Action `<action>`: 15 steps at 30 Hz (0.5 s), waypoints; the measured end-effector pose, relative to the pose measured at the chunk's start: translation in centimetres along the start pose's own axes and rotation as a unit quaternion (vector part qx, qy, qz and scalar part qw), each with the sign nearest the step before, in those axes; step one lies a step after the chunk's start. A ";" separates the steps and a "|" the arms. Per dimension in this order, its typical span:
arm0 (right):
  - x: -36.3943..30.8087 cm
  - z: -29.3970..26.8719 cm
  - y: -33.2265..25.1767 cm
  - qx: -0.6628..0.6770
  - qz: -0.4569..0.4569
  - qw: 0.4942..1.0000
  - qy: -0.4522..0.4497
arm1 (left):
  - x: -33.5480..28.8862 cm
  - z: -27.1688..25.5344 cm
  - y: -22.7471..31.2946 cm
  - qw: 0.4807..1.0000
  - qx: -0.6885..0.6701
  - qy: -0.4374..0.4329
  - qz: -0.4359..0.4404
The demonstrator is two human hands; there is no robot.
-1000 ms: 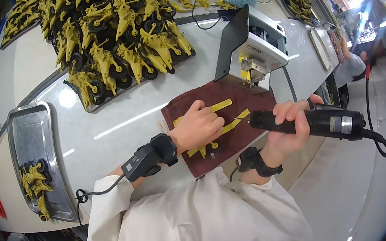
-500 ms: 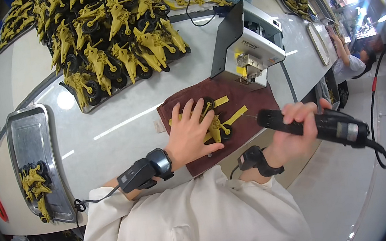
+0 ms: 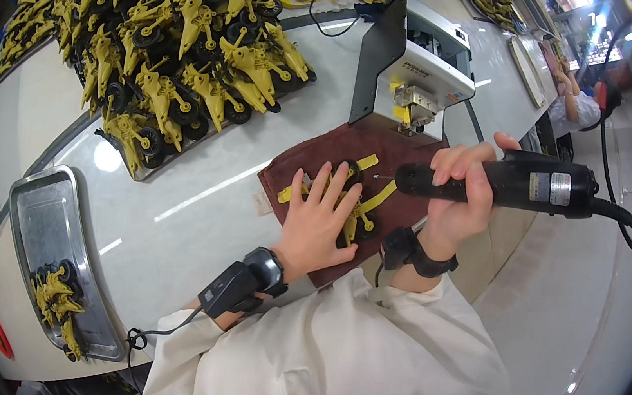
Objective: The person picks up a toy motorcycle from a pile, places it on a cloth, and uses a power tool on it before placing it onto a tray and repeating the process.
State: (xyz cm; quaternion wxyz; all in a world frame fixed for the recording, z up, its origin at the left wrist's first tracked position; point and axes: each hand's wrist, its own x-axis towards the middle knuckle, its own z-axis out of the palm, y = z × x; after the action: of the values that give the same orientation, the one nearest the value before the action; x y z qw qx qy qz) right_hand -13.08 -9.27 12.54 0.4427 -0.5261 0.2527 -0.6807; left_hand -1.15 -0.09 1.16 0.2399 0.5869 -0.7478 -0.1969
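Left hand [image 3: 313,225], fingers wide, over toy motorbike [image 3: 351,229] on dark-red cloth [image 3: 310,151]. Right hand [image 3: 459,192] wraps power screwdriver [image 3: 523,184]; bit [image 3: 384,177] closer to toy than before, seemingly apart; tool likely near working reach.

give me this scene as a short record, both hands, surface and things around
left hand: spread over yellow black-wheeled parts
right hand: gripping black handheld driver
work surface: maroon cloth with yellow strips
far left: metal tray holding yellow pieces
beyond: heap of yellow wheeled pieces
cloth's far edge: white-and-black machine
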 end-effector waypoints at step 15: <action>-3.6 -2.1 1.2 -0.055 0.044 0.997 -0.044 | -0.9 0.5 -0.1 0.999 -0.027 0.043 -0.012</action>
State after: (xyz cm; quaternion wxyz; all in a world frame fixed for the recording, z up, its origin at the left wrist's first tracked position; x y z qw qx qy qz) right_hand -14.41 -7.01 9.15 0.4533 -0.5675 0.2927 -0.6219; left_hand -1.18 0.80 0.62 0.2854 0.5968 -0.7242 -0.1947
